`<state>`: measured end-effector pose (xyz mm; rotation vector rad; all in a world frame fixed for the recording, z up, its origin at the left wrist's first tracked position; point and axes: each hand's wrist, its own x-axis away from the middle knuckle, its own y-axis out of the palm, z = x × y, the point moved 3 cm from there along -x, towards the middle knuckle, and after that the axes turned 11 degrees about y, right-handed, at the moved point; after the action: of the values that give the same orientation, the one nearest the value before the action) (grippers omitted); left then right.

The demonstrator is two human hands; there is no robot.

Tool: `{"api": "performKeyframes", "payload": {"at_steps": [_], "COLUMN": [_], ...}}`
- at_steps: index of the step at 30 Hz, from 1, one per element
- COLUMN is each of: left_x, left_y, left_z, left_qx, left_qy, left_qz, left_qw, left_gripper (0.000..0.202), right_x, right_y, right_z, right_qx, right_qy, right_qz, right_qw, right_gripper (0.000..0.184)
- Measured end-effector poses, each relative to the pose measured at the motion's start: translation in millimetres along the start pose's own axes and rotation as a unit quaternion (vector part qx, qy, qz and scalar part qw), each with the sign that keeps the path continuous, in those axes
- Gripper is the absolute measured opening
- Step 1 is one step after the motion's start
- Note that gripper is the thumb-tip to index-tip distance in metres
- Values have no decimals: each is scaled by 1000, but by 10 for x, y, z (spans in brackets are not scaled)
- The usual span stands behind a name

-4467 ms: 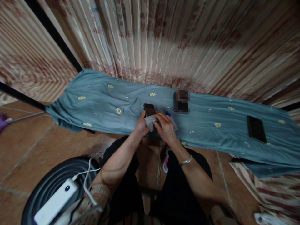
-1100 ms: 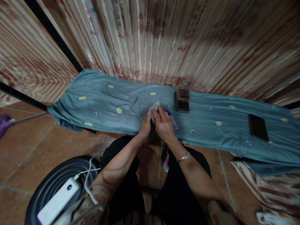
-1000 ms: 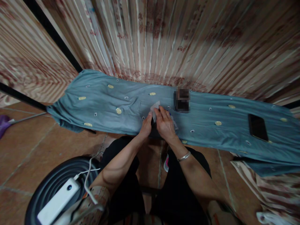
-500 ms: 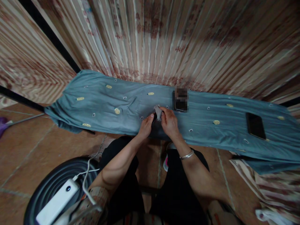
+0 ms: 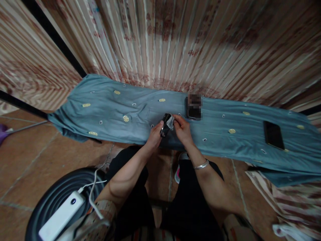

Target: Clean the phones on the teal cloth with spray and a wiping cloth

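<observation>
My left hand [image 5: 154, 136] is closed on a small, glossy black object [image 5: 165, 130] with a shiny edge; its exact kind does not show. A piece of grey cloth [image 5: 171, 122] lies against the right side of that object. My right hand [image 5: 183, 130] pinches the cloth between thumb and fingers. Both hands are over the front part of a narrow table spread with a blue-green cloth [image 5: 140, 129]. Just beyond my right hand sits a dark, flat, phone-like object [image 5: 190, 112], partly blurred out.
A black phone [image 5: 274, 134] lies farther right on the table cloth. Striped curtains [image 5: 160, 43] hang behind the table. At lower left, a white power bank [image 5: 62, 216] with a cable rests on a round, dark ridged stool [image 5: 40, 209]. Black poles [image 5: 57, 40] stand at the left.
The black object, mostly covered before, is now turned up and exposed in my left hand. My right hand has moved slightly right, and the grey cloth has slid to the object's side.
</observation>
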<state>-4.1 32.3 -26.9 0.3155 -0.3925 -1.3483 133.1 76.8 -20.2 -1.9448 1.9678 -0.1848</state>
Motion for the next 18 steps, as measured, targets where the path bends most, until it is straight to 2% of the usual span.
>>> {"api": "performKeyframes", "payload": {"at_steps": [10, 18], "left_x": [-11, -103], "left_y": [20, -7], "left_z": [57, 128], "left_qx": [100, 138], "left_qy": [-30, -27], "left_qz": [32, 76], "left_qw": [994, 987], "left_gripper": [29, 27], "right_x": [30, 174], "right_y": [94, 186], "right_z": [43, -56], "right_qx": [-22, 45], "right_qy": [36, 21], "right_qz": [-16, -62], "right_qw": [999, 997], "right_gripper": [40, 34]}}
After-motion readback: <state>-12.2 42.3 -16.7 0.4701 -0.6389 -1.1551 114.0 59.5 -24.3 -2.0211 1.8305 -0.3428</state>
